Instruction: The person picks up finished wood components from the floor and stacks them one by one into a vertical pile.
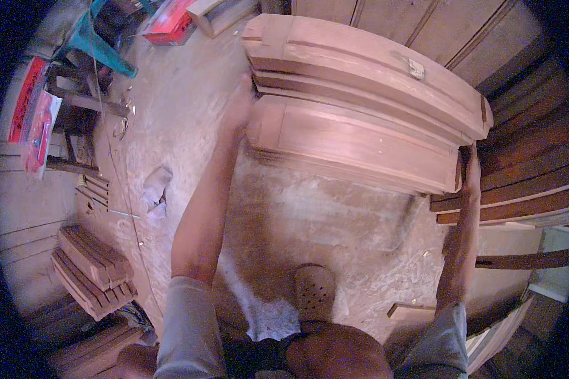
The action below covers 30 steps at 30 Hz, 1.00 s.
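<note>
Lower wooden panel point(360, 142) sits ahead of the person, crosswise, one hand at each end; this panel is the landmark for everything below. Left hand point(243, 101) against its left end, by the gap under the upper wooden panel point(367, 57). Right hand point(470, 165) against its right end. Both touching wood, but fingertips hidden or blurred; cannot tell if either grip is clenched around the panel or just pressed on it. Upper panel lies just beyond the lower one, nearly parallel, gently bowed, with a small pale patch point(416, 68) right of its middle. Grooved long edges on it.

Right of the lower panel: dark reddish-brown planks point(531, 164), stacked. Nearer the person than the panel: brown clog point(315, 294) with holes, on a dusty floor point(310, 218). Left of the panel, well apart: crumpled pale scrap point(157, 189), thin cord point(115, 167), red-and-white package point(41, 132). Far left and nearer the person than the panel: curved wooden pieces point(95, 271), stacked. Beyond the panel to the left: red box point(171, 25) and teal plastic object point(98, 47). Grey sleeves point(189, 328) on both arms.
</note>
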Motion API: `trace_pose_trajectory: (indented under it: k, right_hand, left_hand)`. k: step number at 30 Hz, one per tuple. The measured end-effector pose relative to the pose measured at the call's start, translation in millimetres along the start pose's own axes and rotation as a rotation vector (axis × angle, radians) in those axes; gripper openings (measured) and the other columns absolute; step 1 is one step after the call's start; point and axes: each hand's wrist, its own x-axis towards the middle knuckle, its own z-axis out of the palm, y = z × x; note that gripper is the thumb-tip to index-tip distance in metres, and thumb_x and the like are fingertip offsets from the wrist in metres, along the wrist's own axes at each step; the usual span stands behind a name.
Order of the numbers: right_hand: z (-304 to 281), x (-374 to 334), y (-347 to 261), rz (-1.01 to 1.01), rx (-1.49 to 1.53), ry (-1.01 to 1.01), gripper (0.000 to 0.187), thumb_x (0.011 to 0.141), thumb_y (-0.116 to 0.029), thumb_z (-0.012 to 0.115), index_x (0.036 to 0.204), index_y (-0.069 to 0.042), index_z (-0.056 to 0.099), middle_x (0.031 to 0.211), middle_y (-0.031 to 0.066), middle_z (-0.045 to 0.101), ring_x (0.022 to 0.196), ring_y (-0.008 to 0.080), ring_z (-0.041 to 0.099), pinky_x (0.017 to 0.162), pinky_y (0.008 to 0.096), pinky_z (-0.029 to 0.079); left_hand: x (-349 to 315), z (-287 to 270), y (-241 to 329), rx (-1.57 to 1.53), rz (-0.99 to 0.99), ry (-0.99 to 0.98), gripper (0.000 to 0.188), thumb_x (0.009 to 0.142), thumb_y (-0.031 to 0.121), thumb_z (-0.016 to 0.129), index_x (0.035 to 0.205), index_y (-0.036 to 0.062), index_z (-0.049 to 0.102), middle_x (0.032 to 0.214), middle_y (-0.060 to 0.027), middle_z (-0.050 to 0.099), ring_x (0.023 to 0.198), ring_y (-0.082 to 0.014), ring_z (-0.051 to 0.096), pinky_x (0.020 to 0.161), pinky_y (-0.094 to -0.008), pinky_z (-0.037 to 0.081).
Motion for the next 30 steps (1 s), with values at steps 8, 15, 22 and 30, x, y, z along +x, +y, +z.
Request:
trace_pose_trajectory:
  k: [8, 15, 22, 30]
  right_hand:
    - [-16, 11, 12, 0.070, -0.154, 0.118, 0.043, 0.099, -0.035, 0.041, 0.123, -0.002, 0.053, 0.118, 0.0040, 0.058, 0.103, 0.0133, 0.056, 0.091, 0.0280, 0.043]
    - [-14, 4, 14, 0.102, -0.140, 0.075, 0.040, 0.096, -0.037, 0.046, 0.115, -0.003, 0.058, 0.108, 0.0042, 0.060, 0.095, 0.0138, 0.055, 0.086, 0.0282, 0.044]
    - [2, -4, 6, 0.067, -0.174, 0.132, 0.042, 0.096, -0.033, 0.046, 0.121, -0.001, 0.054, 0.114, 0.0059, 0.060, 0.098, 0.0150, 0.057, 0.086, 0.0285, 0.046]
    - [-25, 9, 22, -0.003, -0.265, 0.135, 0.045, 0.096, -0.040, 0.044, 0.113, -0.002, 0.060, 0.108, 0.0066, 0.060, 0.096, 0.0153, 0.053, 0.088, 0.0296, 0.042]
  left_hand:
    - [17, 6, -6, -0.177, 0.010, 0.046, 0.053, 0.101, 0.043, 0.022, 0.130, 0.0061, 0.046, 0.123, -0.0064, 0.055, 0.111, -0.0213, 0.052, 0.100, -0.0342, 0.038]
    - [22, -12, -12, -0.189, -0.145, -0.025, 0.053, 0.101, 0.044, 0.023, 0.132, 0.0065, 0.045, 0.124, -0.0067, 0.054, 0.110, -0.0204, 0.052, 0.097, -0.0334, 0.041]
    - [22, -14, -10, -0.184, -0.117, -0.008, 0.054, 0.100, 0.044, 0.024, 0.131, 0.0052, 0.045, 0.124, -0.0079, 0.054, 0.111, -0.0214, 0.052, 0.098, -0.0335, 0.040]
    - [26, -7, -8, -0.185, -0.095, 0.000, 0.055, 0.100, 0.045, 0.024, 0.131, 0.0036, 0.045, 0.125, -0.0093, 0.053, 0.112, -0.0226, 0.051, 0.099, -0.0337, 0.039]
